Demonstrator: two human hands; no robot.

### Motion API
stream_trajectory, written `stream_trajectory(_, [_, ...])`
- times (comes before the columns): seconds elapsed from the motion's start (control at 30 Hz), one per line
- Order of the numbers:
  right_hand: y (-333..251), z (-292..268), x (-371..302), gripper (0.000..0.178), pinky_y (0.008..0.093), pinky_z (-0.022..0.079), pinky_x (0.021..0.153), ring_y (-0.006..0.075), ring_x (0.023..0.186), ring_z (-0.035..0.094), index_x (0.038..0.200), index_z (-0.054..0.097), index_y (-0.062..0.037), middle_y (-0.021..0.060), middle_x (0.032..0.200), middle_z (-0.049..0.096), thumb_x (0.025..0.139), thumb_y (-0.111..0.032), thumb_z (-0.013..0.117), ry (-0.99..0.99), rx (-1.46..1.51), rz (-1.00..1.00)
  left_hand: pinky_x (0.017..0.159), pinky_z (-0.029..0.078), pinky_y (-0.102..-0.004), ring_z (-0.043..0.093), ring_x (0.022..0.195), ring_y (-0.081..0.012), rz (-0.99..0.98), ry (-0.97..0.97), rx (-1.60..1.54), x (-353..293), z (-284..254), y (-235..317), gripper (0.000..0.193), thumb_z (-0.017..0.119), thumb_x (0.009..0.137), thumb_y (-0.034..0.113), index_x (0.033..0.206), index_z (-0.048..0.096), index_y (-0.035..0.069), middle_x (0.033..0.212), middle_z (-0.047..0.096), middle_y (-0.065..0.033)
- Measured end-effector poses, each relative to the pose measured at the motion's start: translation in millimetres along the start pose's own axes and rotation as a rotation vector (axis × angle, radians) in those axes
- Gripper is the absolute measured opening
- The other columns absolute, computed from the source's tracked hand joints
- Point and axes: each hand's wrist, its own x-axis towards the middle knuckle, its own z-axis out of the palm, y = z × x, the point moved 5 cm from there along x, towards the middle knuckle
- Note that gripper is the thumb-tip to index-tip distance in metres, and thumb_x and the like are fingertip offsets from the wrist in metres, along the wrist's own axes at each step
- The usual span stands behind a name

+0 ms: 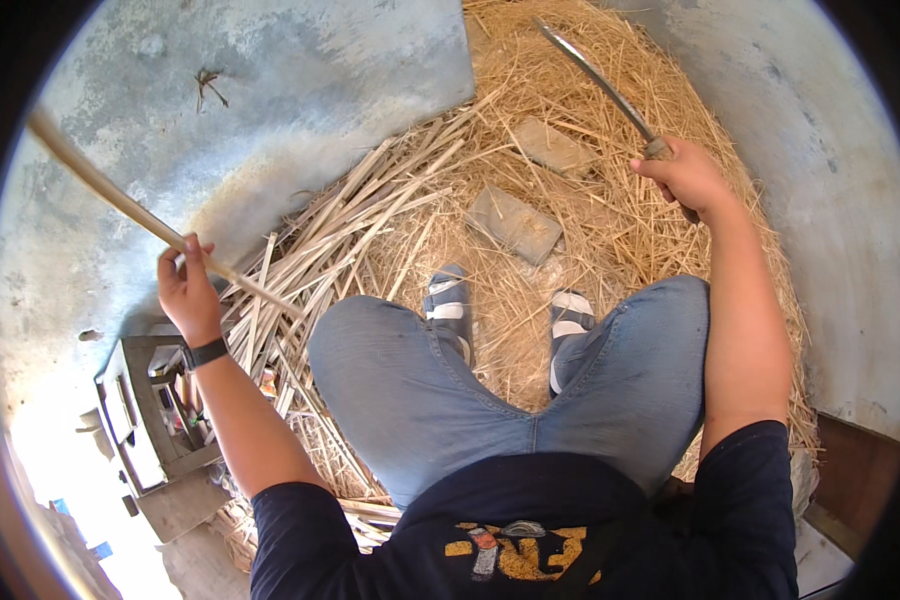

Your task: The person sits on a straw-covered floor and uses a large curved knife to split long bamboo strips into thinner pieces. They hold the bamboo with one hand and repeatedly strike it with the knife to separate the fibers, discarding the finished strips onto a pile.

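Note:
My left hand (189, 290) is closed round a long, pale strip of split bamboo or cane (120, 200). The strip slants from the upper left down toward my left knee. Up on the right, my right hand (685, 178) grips the handle of a long, slightly curved knife (610, 90), its blade pointing up and to the left. Blade and strip are well apart. Between my hands, on the floor, lie two flat brick-like blocks (515, 224), partly strewn with shavings. Beyond my left knee is a pile of similar split strips (340, 225).
Straw-like shavings (610, 60) cover the floor round my feet. Bluish-grey walls rise on the left (300, 80) and right (810, 130). A wooden frame or stool (160, 410) with small items inside stands beside my left forearm. My bent knees flank the middle.

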Motion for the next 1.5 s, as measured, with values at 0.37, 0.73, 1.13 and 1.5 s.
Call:
stream_trajectory(0.37, [23,-17,-7,0.045,0.0343,0.048,0.067,0.0177,0.072,0.06,0.113,0.065,-0.0023,0.0084,0.084,0.065,0.081,-0.03,0.079,-0.054,-0.041,-0.07,0.083,0.062,-0.0408,0.07,0.103,-0.0331,0.183,-0.073,-0.479,11,116,161,0.024,0.06,0.101,0.022,0.109,0.056,0.0,0.116,0.066,-0.0156])
stream_trajectory(0.73, [77,-49,-15,0.054,0.0382,0.052,0.076,0.0244,0.083,0.067,0.119,0.065,-0.0011,0.0154,0.098,0.07,0.079,-0.033,0.079,0.0,-0.068,-0.095,0.081,0.059,-0.038,0.071,0.097,-0.0297,0.164,-0.337,-0.604,-27,228,224,0.029,0.063,0.099,0.026,0.113,0.056,0.0,0.114,0.066,-0.0148])
stream_trajectory(1.13, [89,-62,-18,0.051,0.0402,0.052,0.078,0.0248,0.084,0.067,0.117,0.066,-0.0018,0.0165,0.1,0.07,0.081,-0.036,0.077,0.028,-0.059,-0.098,0.058,0.037,-0.0309,0.04,0.061,-0.0141,0.207,-0.055,-0.788,-10,239,318,0.047,0.046,0.106,0.041,0.123,0.049,-0.003,0.073,0.044,-0.0016])
stream_trajectory(1.5, [61,-34,-18,0.048,0.0342,0.051,0.064,0.0176,0.071,0.062,0.112,0.062,-0.0033,0.0107,0.087,0.064,0.084,-0.04,0.075,-0.002,0.028,-0.073,0.053,0.031,-0.0283,0.035,0.057,-0.014,0.168,-0.067,-0.798,3,220,291,0.074,0.02,0.104,0.062,0.099,0.056,-0.003,0.069,0.039,-0.0017])
